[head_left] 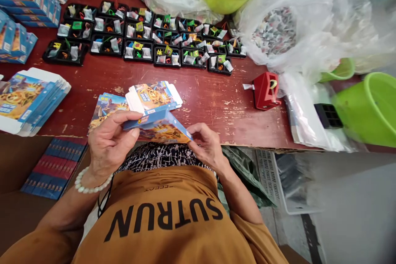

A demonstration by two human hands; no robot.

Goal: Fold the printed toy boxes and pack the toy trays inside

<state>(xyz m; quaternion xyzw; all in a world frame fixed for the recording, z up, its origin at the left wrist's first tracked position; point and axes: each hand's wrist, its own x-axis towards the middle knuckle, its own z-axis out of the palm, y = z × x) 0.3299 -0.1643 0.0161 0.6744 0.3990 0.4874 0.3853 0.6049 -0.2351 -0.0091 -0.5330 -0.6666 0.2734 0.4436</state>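
Both hands hold a blue and orange printed box (163, 129) over the table's front edge, tilted. My left hand (113, 140) pinches its left end between thumb and fingers, a beaded bracelet on the wrist. At the right corner, the fingertips of my right hand (206, 144) are closed on the box. Just behind lies a flat carton (154, 95) with white flaps spread. A blue printed box (108, 109) rests on the table beside it, partly hidden by my left hand.
Black compartment trays (107, 45) with small packets fill the table's back. A red tape dispenser (266, 90) stands right of the hands. Carton stacks (31, 101) are at left. Green tubs (368, 107) and a plastic bag of sachets (275, 33) stand at right.
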